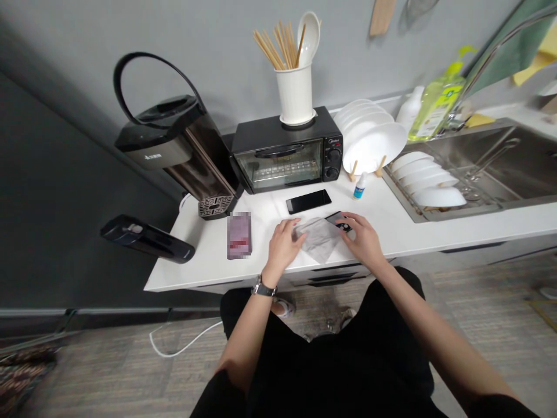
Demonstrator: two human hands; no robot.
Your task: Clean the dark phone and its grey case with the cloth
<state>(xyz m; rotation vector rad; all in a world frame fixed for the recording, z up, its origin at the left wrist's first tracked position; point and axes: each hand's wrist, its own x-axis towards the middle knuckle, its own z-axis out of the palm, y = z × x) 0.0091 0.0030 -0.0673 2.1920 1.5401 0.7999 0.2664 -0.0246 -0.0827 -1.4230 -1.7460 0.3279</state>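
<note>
Black shirt, left hand touching cloth, right hand holding phone

Fairly bright, soft overhead-looking light; faint shadows on wall, glare on counter, edges stretched and blurry.

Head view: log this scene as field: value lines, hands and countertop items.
left hand: fingers at the left edge of pale cloth
right hand: fingers on phone with camera lenses up
behind the hands: black phone, lying flat
right of black phone: small bottle, upright
toaster oven: door closed, utensil holder on top
</note>
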